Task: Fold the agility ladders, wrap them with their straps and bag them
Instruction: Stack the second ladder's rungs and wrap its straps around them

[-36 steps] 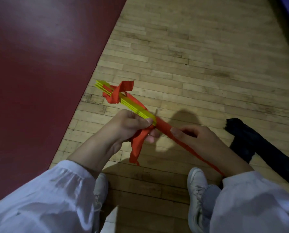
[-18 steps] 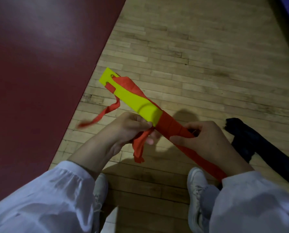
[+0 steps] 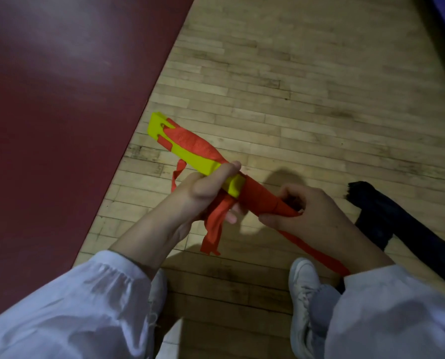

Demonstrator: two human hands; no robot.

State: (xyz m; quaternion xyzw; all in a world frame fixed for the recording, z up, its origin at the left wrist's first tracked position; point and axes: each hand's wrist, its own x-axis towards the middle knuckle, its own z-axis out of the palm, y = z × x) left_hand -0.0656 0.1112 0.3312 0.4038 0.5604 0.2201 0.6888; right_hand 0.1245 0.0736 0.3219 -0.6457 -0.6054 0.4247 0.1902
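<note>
The folded agility ladder [image 3: 190, 158] is a stack of yellow rungs held above the wooden floor, pointing up and left. My left hand [image 3: 206, 189] grips the stack near its middle. A red strap [image 3: 260, 202] is wound several times round the nearer end of the stack, and another length of it lies along the top of the rungs. My right hand [image 3: 301, 211] pinches the strap at the wound end, and the strap's tail runs down under my right wrist. Loose red ends hang below my left hand.
A dark bag [image 3: 397, 226] lies on the floor to the right of my right hand. A dark red mat [image 3: 60, 99] covers the floor on the left. My white shoes [image 3: 303, 288] stand on the boards below the hands.
The ladder turned from edge-on to flat side up. The strap's red winding grew along the rungs, and my left hand shifted its grip further over the stack.
</note>
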